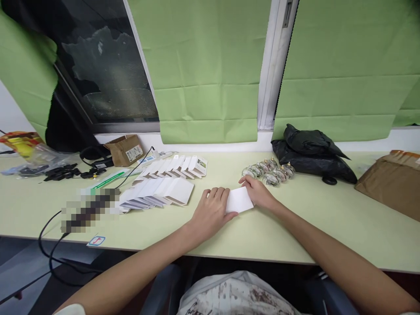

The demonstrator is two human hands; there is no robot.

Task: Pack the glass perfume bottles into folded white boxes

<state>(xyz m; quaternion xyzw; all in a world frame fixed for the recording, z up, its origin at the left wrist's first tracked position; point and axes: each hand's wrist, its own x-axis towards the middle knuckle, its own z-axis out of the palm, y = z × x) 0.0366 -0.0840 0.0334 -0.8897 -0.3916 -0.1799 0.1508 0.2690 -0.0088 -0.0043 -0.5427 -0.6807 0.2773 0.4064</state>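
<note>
A small white box is between my hands, just above the table near its front edge. My left hand is closed around the box's left side, thumb along the lower edge. At the box's upper right, my right hand pinches its end. To the left lie two rows of similar white boxes, a front row and a back row, leaning on one another. Beyond my right hand stands a cluster of small round clear-glass pieces with gold-coloured tops.
Black plastic bags and a brown cardboard package lie on the right of the table. At the left are an opened carton, black cables, a green-striped strip and a blurred-out dark object.
</note>
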